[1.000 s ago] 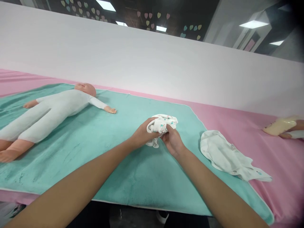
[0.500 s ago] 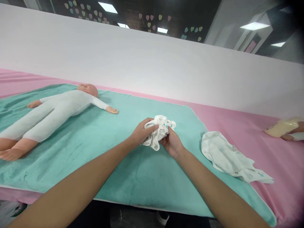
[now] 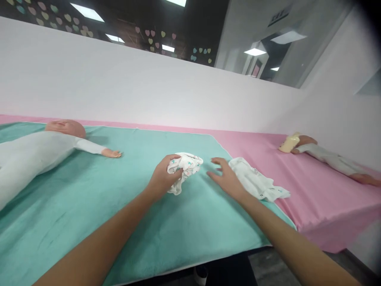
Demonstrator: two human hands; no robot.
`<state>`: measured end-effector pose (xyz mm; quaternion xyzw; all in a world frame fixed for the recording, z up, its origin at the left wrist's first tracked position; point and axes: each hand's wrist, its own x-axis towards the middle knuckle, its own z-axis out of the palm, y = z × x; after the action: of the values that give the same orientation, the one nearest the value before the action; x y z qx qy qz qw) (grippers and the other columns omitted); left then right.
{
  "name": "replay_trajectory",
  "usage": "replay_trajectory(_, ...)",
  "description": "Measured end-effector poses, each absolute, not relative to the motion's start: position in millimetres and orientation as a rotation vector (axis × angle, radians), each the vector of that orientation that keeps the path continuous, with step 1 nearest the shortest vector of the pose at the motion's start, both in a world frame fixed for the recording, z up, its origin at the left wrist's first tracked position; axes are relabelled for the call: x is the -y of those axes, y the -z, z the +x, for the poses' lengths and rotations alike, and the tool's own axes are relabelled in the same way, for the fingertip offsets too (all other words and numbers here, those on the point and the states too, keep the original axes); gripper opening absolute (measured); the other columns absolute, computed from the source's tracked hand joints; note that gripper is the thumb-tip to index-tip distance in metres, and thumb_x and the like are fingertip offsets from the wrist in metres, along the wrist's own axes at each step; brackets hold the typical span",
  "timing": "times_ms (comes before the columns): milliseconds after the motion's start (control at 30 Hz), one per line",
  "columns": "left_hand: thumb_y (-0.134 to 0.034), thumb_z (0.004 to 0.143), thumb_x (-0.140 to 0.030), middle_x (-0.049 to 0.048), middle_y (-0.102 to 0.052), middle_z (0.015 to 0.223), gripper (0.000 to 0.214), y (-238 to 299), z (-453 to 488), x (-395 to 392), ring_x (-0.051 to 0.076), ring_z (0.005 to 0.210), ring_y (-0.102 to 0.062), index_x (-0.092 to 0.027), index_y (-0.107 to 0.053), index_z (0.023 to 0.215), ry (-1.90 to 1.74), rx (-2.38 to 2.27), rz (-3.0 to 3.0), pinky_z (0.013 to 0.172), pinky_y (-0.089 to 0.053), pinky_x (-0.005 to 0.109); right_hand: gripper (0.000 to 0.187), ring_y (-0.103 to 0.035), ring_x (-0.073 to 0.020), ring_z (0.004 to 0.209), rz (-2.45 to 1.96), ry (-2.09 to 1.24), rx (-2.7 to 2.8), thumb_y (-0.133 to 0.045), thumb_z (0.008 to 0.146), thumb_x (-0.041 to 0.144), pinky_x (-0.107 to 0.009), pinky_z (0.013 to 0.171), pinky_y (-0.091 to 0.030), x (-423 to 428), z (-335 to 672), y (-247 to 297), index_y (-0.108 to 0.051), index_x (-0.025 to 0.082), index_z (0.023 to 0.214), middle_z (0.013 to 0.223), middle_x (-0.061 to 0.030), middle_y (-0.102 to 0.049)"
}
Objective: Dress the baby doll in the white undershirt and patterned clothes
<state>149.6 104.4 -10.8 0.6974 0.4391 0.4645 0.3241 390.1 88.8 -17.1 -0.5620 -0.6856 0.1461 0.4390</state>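
Head view: the left hand (image 3: 163, 174) grips a bunched printed cloth (image 3: 189, 163) over the green blanket (image 3: 184, 230); the right hand (image 3: 228, 179), fingers parted, is beside a white cloth (image 3: 255, 180), though whether they touch is hard to tell.

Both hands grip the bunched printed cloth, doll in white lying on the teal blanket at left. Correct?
One error: only the left hand grips the bunched printed cloth. The head view shows the right hand open and apart from it. The doll in white does lie on the teal blanket at left.
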Motion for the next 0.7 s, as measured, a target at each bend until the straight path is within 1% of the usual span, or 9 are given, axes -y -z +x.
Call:
replay_trajectory(67, -0.055, 0.075, -0.033, 0.0021, -0.058, 0.109, 0.037, 11.9, 151.4, -102.0, 0.021, 0.093, -0.057, -0.026, -0.051, 0.111, -1.221, -1.144, 1.839, 0.082, -0.045, 0.032, 0.055, -0.034, -0.0267, 0.126, -1.574, 0.066, 1.883, -0.061, 0.073, 0.038, -0.046, 0.104, -0.027, -72.5, 427.9, 12.4, -0.044, 0.025, 0.123, 0.136, -0.0087, -0.039)
replay_trajectory(133, -0.055, 0.075, -0.031, 0.0028, -0.058, 0.11, 0.037, 14.9, 153.2, -101.4, 0.021, 0.094, -0.056, -0.026, -0.052, 0.111, -1.211, -1.133, 1.854, 0.084, -0.044, 0.034, 0.064, -0.027, -0.0334, 0.13, -1.881, 0.282, 1.923, -0.064, 0.069, 0.042, -0.052, 0.102, -0.024, -59.5, 463.7, 9.9, -0.042, 0.023, 0.126, 0.14, -0.0115, -0.035)
replay_trajectory(200, -0.055, 0.074, -0.029, 0.0033, -0.057, 0.111, 0.036, 18.1, 154.6, -101.0, 0.022, 0.097, -0.055, -0.025, -0.052, 0.11, -1.22, -1.116, 1.87, 0.087, -0.043, 0.034, 0.065, -0.041, -0.0364, 0.12, -2.198, 0.158, 1.873, -0.06, 0.07, 0.046, -0.051, 0.092, -0.035, -48.9, 492.3, 8.7, -0.041, 0.02, 0.127, 0.13, -0.0156, -0.046)
replay_trajectory(267, -0.056, 0.073, -0.029, 0.0033, -0.057, 0.112, 0.035, 20.4, 156.1, -100.3, 0.022, 0.101, -0.054, -0.024, -0.053, 0.108, -1.226, -1.094, 1.896, 0.09, -0.041, 0.035, 0.06, -0.057, -0.0322, 0.098, -2.363, -0.072, 1.812, -0.054, 0.073, 0.047, -0.043, 0.078, -0.043, -38.8, 511.1, 5.3, -0.043, 0.017, 0.125, 0.11, -0.0153, -0.059)
replay_trajectory(300, -0.056, 0.073, -0.029, 0.003, -0.056, 0.112, 0.034, 20.9, 157.2, -100.2, 0.022, 0.103, -0.053, -0.024, -0.053, 0.107, -1.225, -1.082, 1.902, 0.091, -0.041, 0.035, 0.057, -0.06, -0.0296, 0.089, -2.383, -0.134, 1.794, -0.052, 0.074, 0.045, -0.04, 0.073, -0.044, -33.4, 517.0, 1.4, -0.044, 0.017, 0.123, 0.101, -0.0134, -0.062)
replay_trajectory(367, -0.057, 0.074, -0.032, 0.0026, -0.057, 0.111, 0.033, 20.1, 161.7, -101.5, 0.022, 0.103, -0.053, -0.024, -0.054, 0.106, -1.203, -1.08, 1.856, 0.091, -0.041, 0.036, 0.052, -0.061, -0.0275, 0.081, -2.352, -0.129, 1.76, -0.054, 0.072, 0.042, -0.037, 0.069, -0.044, -21.5, 523.3, -12.6, -0.046, 0.019, 0.119, 0.093, -0.0104, -0.064)
replay_trajectory(467, -0.058, 0.074, -0.039, 0.0043, -0.06, 0.104, 0.038, 14.1, 179.4, -108.1, 0.021, 0.09, -0.058, -0.023, -0.051, 0.108, -1.157, -1.109, 1.612, 0.08, -0.047, 0.036, 0.052, -0.06, -0.0278, 0.086, -2.13, -0.162, 1.627, -0.059, 0.07, 0.041, -0.037, 0.069, -0.045, -2.4, 521.3, -47.2, -0.048, 0.022, 0.117, 0.103, -0.0106, -0.062)
replay_trajectory(567, -0.057, 0.075, -0.046, 0.0074, -0.061, 0.101, 0.046, 10.3, 214.5, -115.7, 0.022, 0.082, -0.061, -0.02, -0.046, 0.112, -1.111, -0.984, 1.411, 0.071, -0.05, 0.036, 0.049, -0.061, -0.0264, 0.084, -1.75, -0.355, 1.438, -0.058, 0.072, 0.043, -0.034, 0.06, -0.046, 11.3, 505.1, -83.1, -0.051, 0.024, 0.117, 0.109, -0.0119, -0.06)
replay_trajectory(700, -0.064, 0.069, -0.045, 0.0115, -0.056, 0.116, 0.055, 25.6, 266.7, -117.6, 0.028, 0.106, -0.054, -0.021, -0.048, 0.116, -1.143, -0.8, 1.623, 0.088, -0.045, 0.041, 0.041, -0.059, -0.0212, 0.068, -1.334, -0.692, 1.277, -0.056, 0.074, 0.037, -0.028, 0.047, -0.041, 8.4, 461.5, -98.3, -0.055, 0.024, 0.114, 0.096, -0.0091, -0.064)
